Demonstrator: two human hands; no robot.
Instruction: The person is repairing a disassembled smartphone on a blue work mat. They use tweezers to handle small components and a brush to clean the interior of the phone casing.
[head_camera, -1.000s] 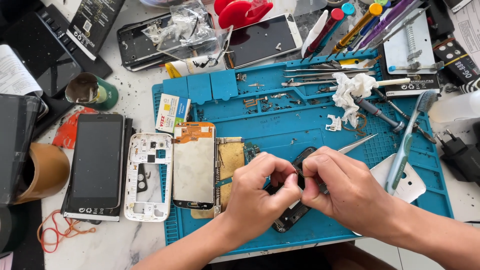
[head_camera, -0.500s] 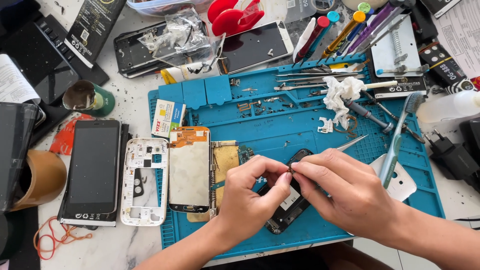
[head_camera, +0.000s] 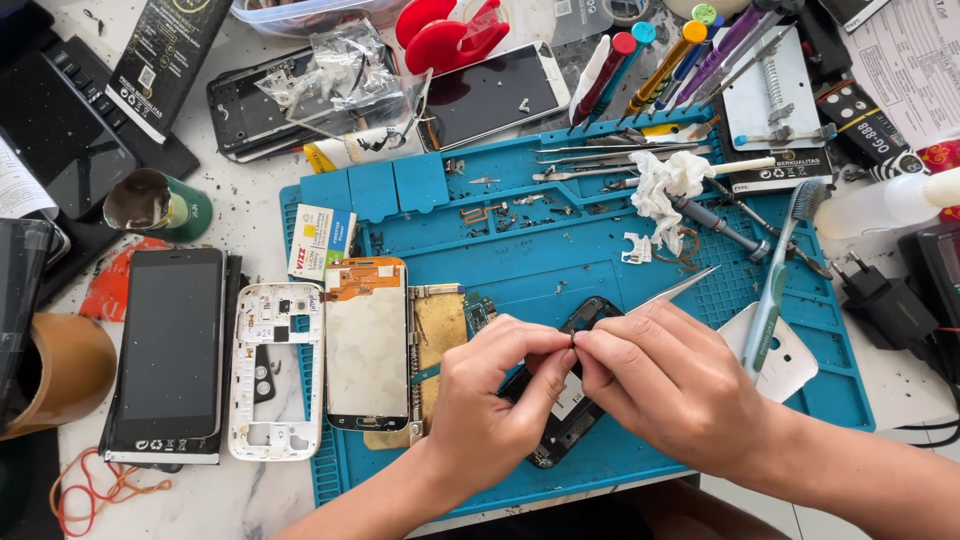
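Near the front edge of the blue mat (head_camera: 520, 250), left hand (head_camera: 490, 410) and right hand (head_camera: 670, 385) both pinch the black phone frame (head_camera: 570, 420); the right grip also holds tweezers (head_camera: 680, 288).

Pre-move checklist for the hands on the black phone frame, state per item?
1. Left hand and right hand meet over the black phone frame: ok.
2. Tweezers held in the right hand, tip pointing away over the blue mat: ok.
3. What the fingertips pinch: cannot tell, too small.
4. Frame lies fully on the mat: ok.
5. Loose screws scattered on the mat, not contained: not ok.
6. Toothbrush lies close beside the right hand: not ok.
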